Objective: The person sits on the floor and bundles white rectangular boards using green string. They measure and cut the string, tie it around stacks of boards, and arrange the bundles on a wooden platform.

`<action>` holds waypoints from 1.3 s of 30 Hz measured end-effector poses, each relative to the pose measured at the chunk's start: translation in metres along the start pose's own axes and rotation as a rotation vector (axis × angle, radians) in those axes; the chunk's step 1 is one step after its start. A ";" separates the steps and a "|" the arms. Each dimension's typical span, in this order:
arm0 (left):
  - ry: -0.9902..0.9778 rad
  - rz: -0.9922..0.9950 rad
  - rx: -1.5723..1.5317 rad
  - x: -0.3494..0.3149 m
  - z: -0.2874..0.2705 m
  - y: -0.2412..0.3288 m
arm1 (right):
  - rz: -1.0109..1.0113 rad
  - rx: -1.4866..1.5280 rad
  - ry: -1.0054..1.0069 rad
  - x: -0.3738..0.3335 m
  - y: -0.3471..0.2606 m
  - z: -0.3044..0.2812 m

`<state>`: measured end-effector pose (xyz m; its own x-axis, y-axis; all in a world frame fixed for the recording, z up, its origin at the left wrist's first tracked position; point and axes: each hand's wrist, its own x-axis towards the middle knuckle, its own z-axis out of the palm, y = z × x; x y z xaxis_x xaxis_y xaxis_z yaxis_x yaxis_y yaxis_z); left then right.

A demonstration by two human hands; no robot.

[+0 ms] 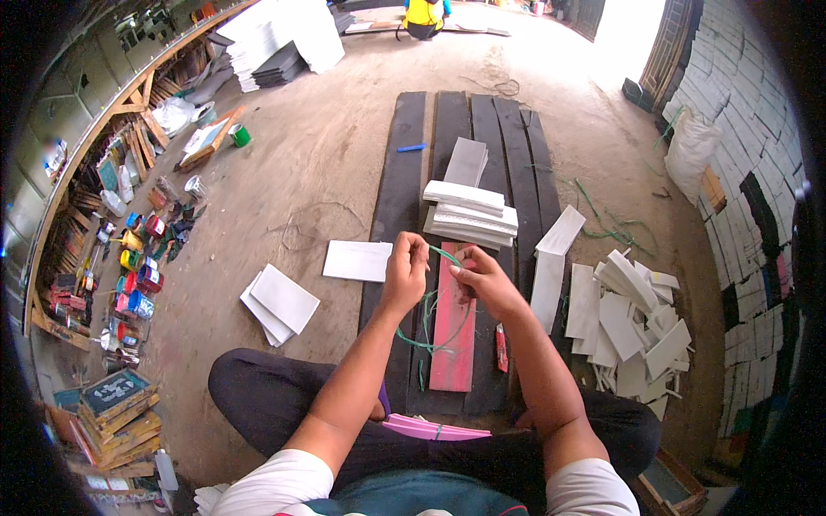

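Note:
Between my two hands runs a green plastic string (446, 254), its loose loop hanging down over a flat red board (453, 335). My left hand (406, 268) is closed on one part of the string. My right hand (482, 277) pinches another part a little to the right. Just beyond them lies a stack of white foam-like strips (469, 211), with grey pieces (466, 162) behind it. A red cutter knife (502, 348) rests right of the red board. Near my lap is a bundle of pink strips (437, 427) with a green tie around it.
Long dark planks (403, 181) lie under the work, with a blue strip (412, 148) on them. White offcuts (632, 322) are heaped at right, near tangled green string (615, 228). White sheets (280, 303) lie at left; paint cans (142, 275) line the far left. Someone in yellow (424, 17) sits far ahead.

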<state>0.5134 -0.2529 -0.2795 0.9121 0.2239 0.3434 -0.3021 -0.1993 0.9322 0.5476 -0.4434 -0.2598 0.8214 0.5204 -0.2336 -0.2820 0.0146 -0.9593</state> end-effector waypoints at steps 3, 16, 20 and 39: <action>0.184 0.357 0.583 0.009 -0.001 0.008 | -0.002 0.233 0.011 -0.009 -0.021 0.000; -0.720 -0.358 -0.001 -0.095 0.065 -0.066 | -0.484 0.705 0.724 -0.010 -0.069 -0.100; -0.739 -0.273 0.331 -0.054 0.009 -0.100 | -0.651 0.716 1.045 -0.044 -0.081 -0.213; -0.533 -0.390 0.518 0.026 -0.176 -0.129 | -0.281 0.522 2.021 -0.109 0.062 -0.382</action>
<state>0.5273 -0.0538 -0.3710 0.9729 -0.0870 -0.2141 0.1092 -0.6433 0.7578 0.6304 -0.8253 -0.3545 0.0225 -0.9608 -0.2762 0.1313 0.2767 -0.9519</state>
